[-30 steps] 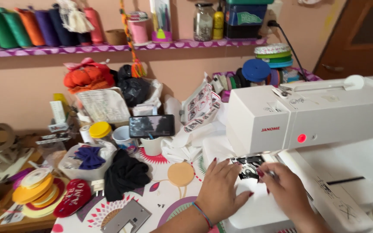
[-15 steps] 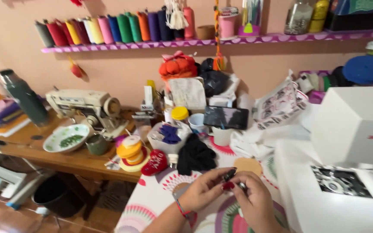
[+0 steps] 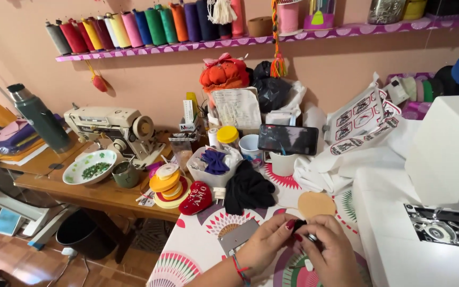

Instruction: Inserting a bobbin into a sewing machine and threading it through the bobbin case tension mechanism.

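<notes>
My left hand (image 3: 268,245) and my right hand (image 3: 334,256) meet low in the frame over the patterned tablecloth (image 3: 192,250). Between their fingertips they pinch a small dark metal part (image 3: 307,234), probably a bobbin case, with a silver round piece showing. The white sewing machine (image 3: 444,159) stands to the right of my hands. Its open bobbin compartment (image 3: 444,227) shows metal parts. A grey metal plate (image 3: 236,237) lies on the cloth just left of my left hand.
A tan round disc (image 3: 315,204), black cloth (image 3: 248,188), a red heart pincushion (image 3: 196,198) and a phone (image 3: 287,139) lie beyond my hands. An older cream sewing machine (image 3: 113,126), a green flask (image 3: 39,117) and a bowl (image 3: 90,167) stand on the wooden table. Thread cones (image 3: 150,24) line the shelf.
My hands left the machine's bobbin area and came together over the cloth, now holding the small part. The view swung left, then slightly back right.
</notes>
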